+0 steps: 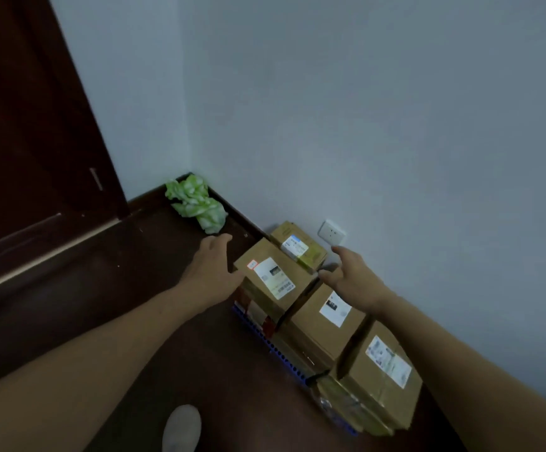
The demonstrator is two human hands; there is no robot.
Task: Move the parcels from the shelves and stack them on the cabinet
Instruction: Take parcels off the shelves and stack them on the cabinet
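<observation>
Several brown cardboard parcels with white labels sit along the wall on a low blue shelf (pixel 258 331). The nearest to my hands is a labelled parcel (pixel 273 277) on top of the stack. A smaller parcel (pixel 299 247) lies behind it against the wall, and two more parcels (pixel 328 316) (pixel 384 370) sit to its right. My left hand (pixel 214 262) is spread at the parcel's left edge, fingers relaxed. My right hand (pixel 351 272) hovers at its right side with the fingers straight. Neither hand holds anything.
A crumpled green bag (pixel 196 203) lies in the corner on the dark wooden floor (pixel 134 288). A dark door (pixel 27 125) stands at the left. A white wall socket (pixel 332 234) is just above the parcels. My shoe (pixel 182 429) shows at the bottom.
</observation>
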